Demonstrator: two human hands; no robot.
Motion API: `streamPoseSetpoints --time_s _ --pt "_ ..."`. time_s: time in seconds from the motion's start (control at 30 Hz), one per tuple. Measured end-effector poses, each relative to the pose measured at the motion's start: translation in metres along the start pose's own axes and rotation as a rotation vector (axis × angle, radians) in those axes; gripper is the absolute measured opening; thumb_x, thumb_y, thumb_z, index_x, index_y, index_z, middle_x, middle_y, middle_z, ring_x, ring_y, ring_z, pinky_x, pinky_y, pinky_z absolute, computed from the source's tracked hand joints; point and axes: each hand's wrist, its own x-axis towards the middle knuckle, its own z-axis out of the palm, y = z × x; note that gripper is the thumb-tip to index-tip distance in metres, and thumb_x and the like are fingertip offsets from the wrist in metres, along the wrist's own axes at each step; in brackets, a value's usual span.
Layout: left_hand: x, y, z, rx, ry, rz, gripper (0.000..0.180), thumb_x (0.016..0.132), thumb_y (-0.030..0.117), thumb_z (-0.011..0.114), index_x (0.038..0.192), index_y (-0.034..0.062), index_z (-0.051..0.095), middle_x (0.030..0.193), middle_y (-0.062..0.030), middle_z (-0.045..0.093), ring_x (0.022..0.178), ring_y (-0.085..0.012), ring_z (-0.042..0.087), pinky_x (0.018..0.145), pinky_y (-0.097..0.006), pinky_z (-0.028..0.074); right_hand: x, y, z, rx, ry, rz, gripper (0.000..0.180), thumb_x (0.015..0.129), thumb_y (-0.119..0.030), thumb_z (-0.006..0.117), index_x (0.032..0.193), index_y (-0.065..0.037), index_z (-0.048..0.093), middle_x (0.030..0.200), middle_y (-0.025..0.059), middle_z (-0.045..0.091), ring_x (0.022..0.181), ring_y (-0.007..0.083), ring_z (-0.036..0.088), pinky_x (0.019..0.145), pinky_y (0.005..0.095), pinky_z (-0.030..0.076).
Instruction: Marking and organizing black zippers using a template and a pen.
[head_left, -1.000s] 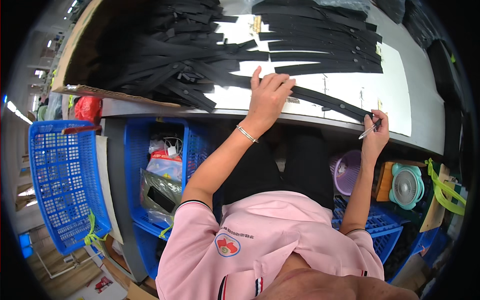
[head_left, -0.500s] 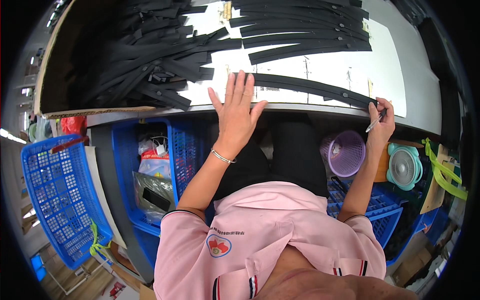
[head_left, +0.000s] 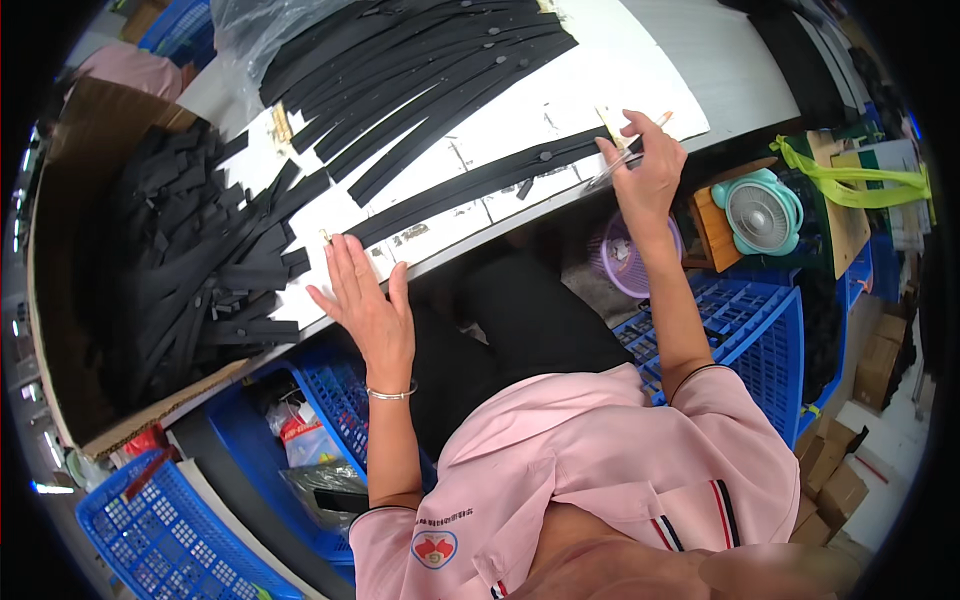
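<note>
Black strip (head_left: pixel 480 183) laid along white sheet (head_left: pixel 650 75) on table (head_left: pixel 745 75), near the front edge. Left hand (head_left: pixel 365 315) flat, fingers spread, fingertips over the strip's left part. Right hand (head_left: pixel 650 180) curled around pen (head_left: pixel 606 178) at the right end; cannot tell whether pinching the strip too. Beyond, more strips (head_left: pixel 440 75).

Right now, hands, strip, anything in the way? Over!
Left hand open at left end of black strip. Right hand, gripping pen, at right end. Strip laid across white sheet. Small dark piece beside strip.
</note>
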Motion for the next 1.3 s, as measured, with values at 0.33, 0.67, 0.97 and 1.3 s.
streamPoseSetpoints --time_s 0.33,0.67,0.97,1.3 --pt "-0.003 0.002 0.000 -0.004 0.016 -0.062 0.073 0.097 0.028 0.065 0.158 0.0060 0.033 0.165 -0.0132 0.032 0.154 -0.0293 0.026 0.121 -0.060 0.002 -0.014 -0.001 0.003 -0.050 0.040 -0.369 0.024 0.081 -0.007 0.080 0.103 -0.010 0.071 0.092 0.0030 0.073 0.089 0.0200 0.067 0.108 0.0464 0.038" --pt "-0.004 0.006 0.001 -0.055 0.061 -0.030 0.078 0.095 0.039 0.068 0.154 -0.0011 0.037 0.160 -0.0163 0.038 0.151 -0.0305 0.032 0.121 -0.062 0.007 -0.013 -0.005 -0.003 -0.095 -0.090 -0.242 0.028 0.095 -0.004 0.067 0.122 -0.007 0.068 0.109 0.0084 0.073 0.103 0.0207 0.066 0.113 0.0461 0.035" --pt "-0.001 0.005 0.006 -0.067 0.119 -0.031 0.076 0.094 0.041 0.068 0.152 0.0001 0.041 0.158 -0.0147 0.041 0.150 -0.0290 0.034 0.120 -0.061 0.008 -0.001 -0.121 0.015 0.813 -0.485 0.122 0.028 0.105 -0.020 0.056 0.119 0.000 0.069 0.095 0.0057 0.070 0.089 0.0078 0.062 0.074 0.0236 0.049" --pt "-0.002 0.007 0.005 -0.087 0.128 -0.066 0.072 0.091 0.045 0.069 0.151 0.0108 0.047 0.155 -0.0126 0.045 0.147 -0.0276 0.038 0.119 -0.061 0.009 -0.027 -0.188 0.091 0.952 -0.669 0.099 0.019 0.095 -0.012 0.071 0.090 0.006 0.073 0.084 0.0015 0.072 0.065 0.0047 0.059 0.057 0.0219 0.046"
